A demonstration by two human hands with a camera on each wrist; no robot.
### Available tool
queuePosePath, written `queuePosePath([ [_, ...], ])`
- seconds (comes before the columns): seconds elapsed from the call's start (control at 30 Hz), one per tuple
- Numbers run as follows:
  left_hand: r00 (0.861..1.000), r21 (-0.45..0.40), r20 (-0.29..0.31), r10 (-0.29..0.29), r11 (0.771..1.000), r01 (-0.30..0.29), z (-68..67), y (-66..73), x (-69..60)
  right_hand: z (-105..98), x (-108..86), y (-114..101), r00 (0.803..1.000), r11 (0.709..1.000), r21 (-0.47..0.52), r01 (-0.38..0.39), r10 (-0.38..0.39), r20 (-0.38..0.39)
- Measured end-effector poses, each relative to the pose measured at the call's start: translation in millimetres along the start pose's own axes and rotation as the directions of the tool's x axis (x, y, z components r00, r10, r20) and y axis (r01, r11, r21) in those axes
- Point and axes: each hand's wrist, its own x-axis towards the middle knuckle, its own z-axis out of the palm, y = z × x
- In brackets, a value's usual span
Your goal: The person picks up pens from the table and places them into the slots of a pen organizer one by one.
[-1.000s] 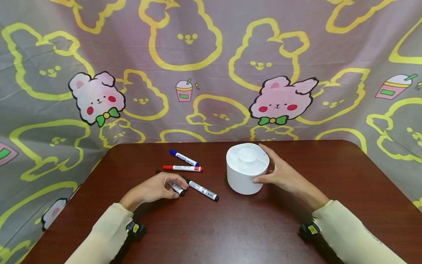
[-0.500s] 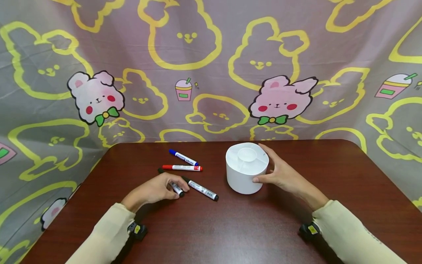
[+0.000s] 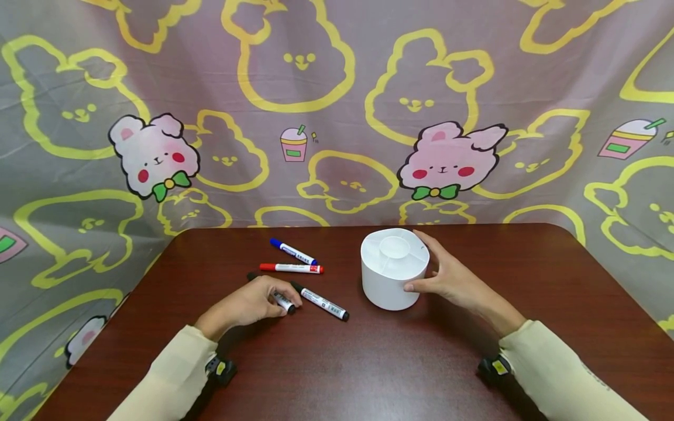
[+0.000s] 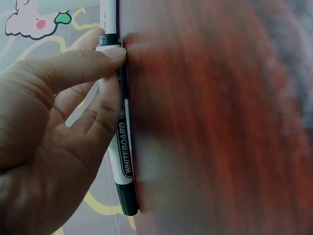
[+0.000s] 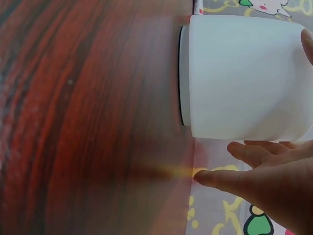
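Note:
My left hand point(image 3: 250, 301) pinches a black-capped whiteboard marker point(image 3: 283, 301) between thumb and fingers. In the left wrist view this marker point(image 4: 122, 152) lies along the tabletop, with the thumb pressed near one cap and "WHITEBOARD" legible on its barrel. Just right of that hand, a second black-capped marker point(image 3: 322, 303) lies on the table. My right hand point(image 3: 447, 278) holds a white, rounded organizer point(image 3: 389, 289) from its right side, thumb at the front and fingers behind. The organizer stands upright, divided into compartments around a round central cup; its smooth wall point(image 5: 239, 78) fills much of the right wrist view.
Behind the left hand lie a red marker point(image 3: 292, 268) and, farther back, a blue marker point(image 3: 295, 252), almost touching at the right ends. A patterned cloth point(image 3: 337, 88) hangs at the back edge of the dark wooden table point(image 3: 368, 368).
My left hand has shifted very slightly to the right, and the far cap of its marker has wavered a little. The right hand and organizer stay in place.

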Motion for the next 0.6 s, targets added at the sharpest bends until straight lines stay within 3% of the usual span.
queuePosePath([
  [0.27, 0.996, 0.042, -0.077, 0.048, 0.998, -0.045, 0.6, 4.8, -0.1, 0, -0.7, 0, 1.000, 1.000, -0.020, -0.001, 0.001, -0.004],
  [0.6, 0.978, 0.208, -0.142, 0.151, 0.971, -0.119, -3.7, 11.5, -2.8, 1, -0.8, 0, 1.000, 1.000, -0.016, -0.007, 0.007, -0.009],
])
